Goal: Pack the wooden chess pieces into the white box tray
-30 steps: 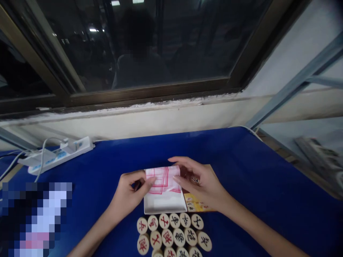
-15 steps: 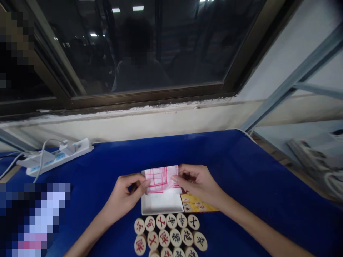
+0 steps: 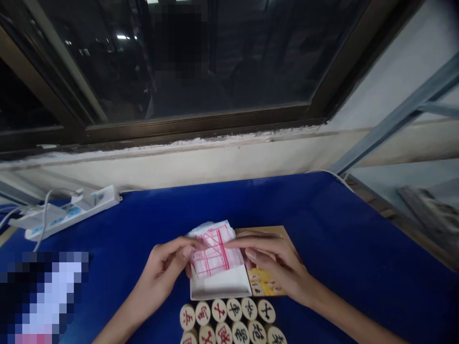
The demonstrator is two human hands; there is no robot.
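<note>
Left hand (image 3: 164, 268) curled at left edge of folded sheet (image 3: 215, 258), grip unclear; right hand (image 3: 283, 262), unclasped, touched right edge. Sheet judged light, soft; best pinched by edges.

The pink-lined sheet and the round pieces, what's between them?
In the head view, the bare near part of the white box and its rim lie between the pink-lined sheet and the round pieces.

Blue table (image 3: 322, 229): pieces (image 3: 234, 310), box (image 3: 220, 288), power strip (image 3: 79, 215)
</note>
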